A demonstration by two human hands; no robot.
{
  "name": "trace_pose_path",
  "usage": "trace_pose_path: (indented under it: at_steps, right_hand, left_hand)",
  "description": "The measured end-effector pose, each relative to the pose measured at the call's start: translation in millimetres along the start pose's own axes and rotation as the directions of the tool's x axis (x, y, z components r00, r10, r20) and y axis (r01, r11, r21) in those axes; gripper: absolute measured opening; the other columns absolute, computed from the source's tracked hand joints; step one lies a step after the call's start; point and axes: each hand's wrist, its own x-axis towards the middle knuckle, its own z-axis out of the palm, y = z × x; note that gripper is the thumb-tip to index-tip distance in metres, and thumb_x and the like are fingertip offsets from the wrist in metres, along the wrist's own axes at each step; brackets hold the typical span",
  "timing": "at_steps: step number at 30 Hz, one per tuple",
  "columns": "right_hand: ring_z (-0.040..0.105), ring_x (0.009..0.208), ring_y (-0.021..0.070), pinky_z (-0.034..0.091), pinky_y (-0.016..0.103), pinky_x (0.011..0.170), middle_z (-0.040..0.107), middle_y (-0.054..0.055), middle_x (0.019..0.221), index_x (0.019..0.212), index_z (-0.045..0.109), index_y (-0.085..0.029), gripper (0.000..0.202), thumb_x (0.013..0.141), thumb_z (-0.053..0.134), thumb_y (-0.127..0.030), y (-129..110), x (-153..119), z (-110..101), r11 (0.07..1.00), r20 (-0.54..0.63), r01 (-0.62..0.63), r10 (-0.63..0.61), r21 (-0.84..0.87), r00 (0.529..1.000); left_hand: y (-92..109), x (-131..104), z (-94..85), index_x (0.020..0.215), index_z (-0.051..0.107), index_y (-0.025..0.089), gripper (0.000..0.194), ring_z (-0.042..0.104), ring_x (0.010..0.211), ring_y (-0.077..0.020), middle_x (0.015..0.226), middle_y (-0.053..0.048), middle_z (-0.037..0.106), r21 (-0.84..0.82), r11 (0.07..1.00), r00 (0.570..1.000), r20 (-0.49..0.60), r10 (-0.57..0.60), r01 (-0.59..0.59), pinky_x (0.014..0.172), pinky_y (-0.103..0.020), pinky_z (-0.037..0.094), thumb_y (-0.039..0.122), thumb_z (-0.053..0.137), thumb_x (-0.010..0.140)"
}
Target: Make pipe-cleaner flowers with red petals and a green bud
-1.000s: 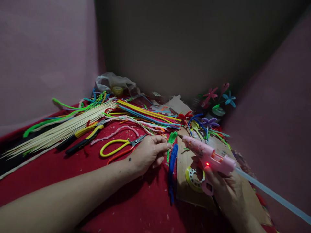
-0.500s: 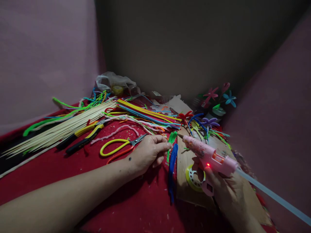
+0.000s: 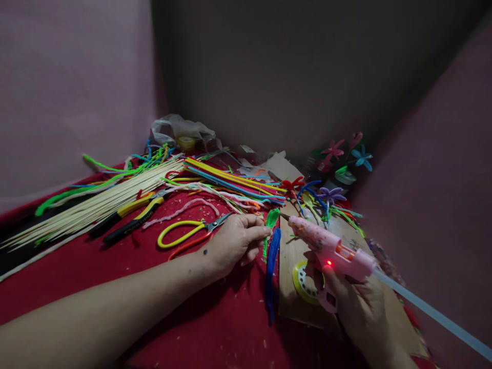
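My left hand (image 3: 242,240) pinches a bent green pipe cleaner (image 3: 272,218) between thumb and fingers, its looped end pointing up and away. Wrapped in my right hand (image 3: 355,292) is a pink glue gun (image 3: 319,237) with a glowing red light and a long translucent glue stick (image 3: 430,310) out of its back. The nozzle points left, close beside the green loop; whether they touch I cannot tell. Just below the left fingertips lies a bundle of blue pipe cleaners (image 3: 272,277). Scissors (image 3: 182,233) with yellow and red handles rest behind my left wrist.
Pliers (image 3: 134,215), thin wooden sticks (image 3: 103,200) and colourful pipe cleaners (image 3: 234,179) spread over the red cloth (image 3: 184,323). Under my right hand are a wooden board (image 3: 292,302) and a yellow tape roll (image 3: 303,282). Pipe-cleaner flowers (image 3: 332,195) stand at the back right.
Almost nothing differs. Both hands keep their holds, and the glue gun's nozzle stays beside the green loop with at most a tiny shift.
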Motion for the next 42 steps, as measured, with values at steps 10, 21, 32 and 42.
trace_pose_path:
  at_steps: [10,21,32,42]
  right_hand:
    - [0.045,0.038,0.0137,0.036,0.023,0.032,0.05,0.0,0.043,0.076,0.072,-0.021,0.024,0.076,0.059,-0.042,5,-1,-2,1.0,0.046,-0.015,0.014,0.006,0.999]
    - [0.055,0.045,0.0159,0.038,0.021,0.031,0.064,0.005,0.059,0.077,0.069,-0.02,0.02,0.075,0.062,-0.039,10,-5,-2,0.998,0.009,-0.004,0.003,0.056,1.0]
    - [0.058,0.047,0.0138,0.04,0.02,0.031,0.071,0.01,0.096,0.113,0.063,-0.022,0.038,0.081,0.056,-0.041,-3,0,3,0.997,0.069,0.077,-0.079,0.032,0.994]
    - [0.052,0.04,0.0133,0.041,0.02,0.031,0.061,0.004,0.054,0.071,0.066,-0.019,0.019,0.079,0.058,-0.035,13,-6,-4,0.994,0.008,0.099,-0.098,-0.046,0.995]
  left_hand:
    - [0,1,0.3,0.063,0.048,0.017,0.021,0.03,0.028,-0.0017,0.041,0.009,0.041,-0.022,1.0,1.0,0.007,0.003,-0.003,0.029,-0.015,0.019,0.03,0.059,0.076]
    - [-2,2,-0.4,0.063,0.045,0.017,0.024,0.03,0.028,-0.0014,0.042,0.009,0.041,-0.044,0.999,1.0,0.005,0.009,-0.009,0.028,-0.014,0.019,0.031,0.06,0.076]
    - [-1,-1,0.5,0.061,0.046,0.017,0.023,0.031,0.028,-0.0014,0.042,0.008,0.043,-0.005,1.0,1.0,0.008,-0.004,0.004,0.029,-0.015,0.019,0.028,0.058,0.077]
    - [-3,2,-0.6,0.064,0.045,0.017,0.022,0.031,0.027,-0.0016,0.043,0.009,0.042,-0.054,0.998,1.0,0.017,0.013,-0.012,0.028,-0.014,0.02,0.028,0.059,0.077]
